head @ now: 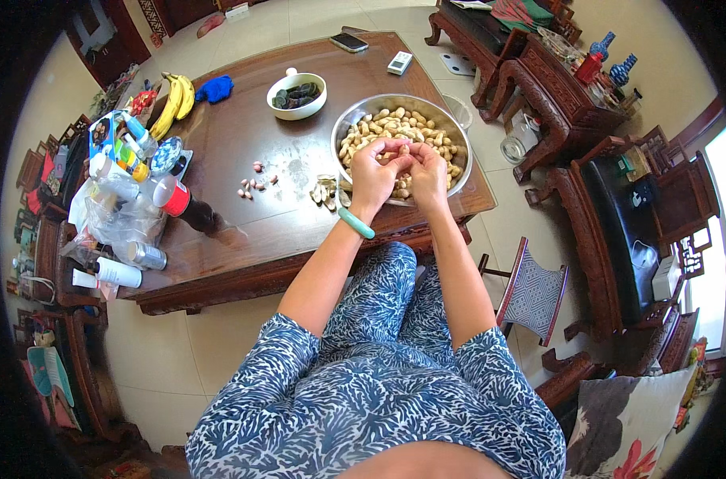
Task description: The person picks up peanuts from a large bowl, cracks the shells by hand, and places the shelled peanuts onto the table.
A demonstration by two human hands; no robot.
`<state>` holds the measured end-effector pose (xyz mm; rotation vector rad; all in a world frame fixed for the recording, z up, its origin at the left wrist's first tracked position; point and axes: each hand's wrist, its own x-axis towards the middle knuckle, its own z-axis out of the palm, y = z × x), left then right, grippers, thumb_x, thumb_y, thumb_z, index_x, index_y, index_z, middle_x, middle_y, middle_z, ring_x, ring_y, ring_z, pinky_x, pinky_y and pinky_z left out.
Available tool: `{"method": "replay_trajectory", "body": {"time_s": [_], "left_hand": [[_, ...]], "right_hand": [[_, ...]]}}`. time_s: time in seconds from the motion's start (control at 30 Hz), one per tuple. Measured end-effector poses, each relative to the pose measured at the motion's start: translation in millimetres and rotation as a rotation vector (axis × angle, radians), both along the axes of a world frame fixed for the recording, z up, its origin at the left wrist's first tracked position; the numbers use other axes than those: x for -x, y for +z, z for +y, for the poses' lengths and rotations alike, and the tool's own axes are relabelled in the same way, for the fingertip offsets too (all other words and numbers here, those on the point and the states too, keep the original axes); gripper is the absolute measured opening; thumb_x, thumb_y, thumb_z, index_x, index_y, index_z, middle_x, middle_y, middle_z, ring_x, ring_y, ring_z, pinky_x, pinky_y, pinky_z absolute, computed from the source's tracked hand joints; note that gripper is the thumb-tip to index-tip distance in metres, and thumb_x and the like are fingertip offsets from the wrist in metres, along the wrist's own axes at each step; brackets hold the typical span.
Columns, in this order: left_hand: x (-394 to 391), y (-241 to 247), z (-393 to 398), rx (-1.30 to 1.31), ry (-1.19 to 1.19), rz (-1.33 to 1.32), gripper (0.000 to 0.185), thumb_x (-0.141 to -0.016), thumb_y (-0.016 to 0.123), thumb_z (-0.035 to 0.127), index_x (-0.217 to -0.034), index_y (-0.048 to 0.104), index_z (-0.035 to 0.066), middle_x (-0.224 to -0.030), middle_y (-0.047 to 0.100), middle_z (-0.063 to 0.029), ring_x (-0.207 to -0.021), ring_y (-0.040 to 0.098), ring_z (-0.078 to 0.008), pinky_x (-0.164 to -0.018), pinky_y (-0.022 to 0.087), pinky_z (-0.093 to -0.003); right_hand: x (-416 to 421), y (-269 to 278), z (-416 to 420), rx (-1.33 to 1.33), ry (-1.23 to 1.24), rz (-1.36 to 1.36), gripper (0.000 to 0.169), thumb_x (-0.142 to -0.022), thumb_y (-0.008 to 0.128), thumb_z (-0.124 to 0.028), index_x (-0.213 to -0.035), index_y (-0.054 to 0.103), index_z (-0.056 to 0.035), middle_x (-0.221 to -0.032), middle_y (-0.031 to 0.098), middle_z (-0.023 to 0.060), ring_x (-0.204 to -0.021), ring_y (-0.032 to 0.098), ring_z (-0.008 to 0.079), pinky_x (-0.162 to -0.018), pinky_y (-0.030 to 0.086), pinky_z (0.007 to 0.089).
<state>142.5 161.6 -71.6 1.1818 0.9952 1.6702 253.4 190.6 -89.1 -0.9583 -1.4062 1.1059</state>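
Observation:
Both hands meet over a wide steel bowl (466, 157) heaped with unshelled peanuts (393, 124). Between my fingertips is a peanut (404, 149), pinched by my left hand (375, 170) and my right hand (427, 173) together. Fingers partly cover it, so whether its shell is cracked cannot be seen. A green bangle (356, 223) circles my left wrist. To the left of the bowl, a small heap of empty peanut shells (324, 193) lies on the wooden table (267, 221). Several pinkish shelled kernels (247, 187) are scattered farther left.
A white bowl (297, 114) with dark pieces stands behind the kernels. Bananas (172, 108), a cola bottle (186, 203), plastic bags (123, 218) and tubes crowd the table's left end. A phone (349, 42) and a white remote (400, 63) lie at the far side. A folding stool (533, 293) stands at right.

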Motion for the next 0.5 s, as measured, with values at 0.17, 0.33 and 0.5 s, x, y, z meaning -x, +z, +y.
{"method": "replay_trajectory", "body": {"time_s": [0.17, 0.33, 0.5], "left_hand": [[3.5, -2.3, -1.1, 0.017, -0.036, -0.1, 0.014, -0.084, 0.069, -0.002, -0.097, 0.069, -0.005, -0.089, 0.069, -0.0086, -0.074, 0.064, -0.0126, -0.062, 0.054, -0.0238], [9.2, 3.0, 0.9, 0.12, -0.109, -0.288, 0.015, -0.087, 0.068, 0.007, -0.096, 0.07, -0.006, -0.08, 0.069, -0.0094, -0.061, 0.063, -0.0128, -0.05, 0.049, -0.0233], [11.7, 1.1, 0.4, 0.152, -0.086, -0.332, 0.019, -0.087, 0.07, 0.008, -0.099, 0.07, -0.007, -0.083, 0.07, -0.012, -0.064, 0.066, -0.0149, -0.055, 0.057, -0.0256]], "right_hand": [[4.8, 4.1, -4.1, 0.021, -0.002, 0.042, 0.013, -0.092, 0.049, 0.004, -0.099, 0.06, 0.0042, -0.084, 0.066, 0.0082, -0.07, 0.061, 0.0115, -0.064, 0.051, 0.0249], [3.4, 11.4, -7.1, 0.028, 0.062, 0.086, 0.013, -0.092, 0.053, 0.002, -0.1, 0.062, 0.0056, -0.078, 0.067, 0.0084, -0.065, 0.062, 0.0111, -0.055, 0.05, 0.025], [4.6, 9.6, -4.7, 0.11, 0.065, 0.134, 0.012, -0.091, 0.056, 0.002, -0.098, 0.065, 0.0024, -0.075, 0.064, 0.0034, -0.058, 0.052, 0.0065, -0.051, 0.043, 0.0215]]}}
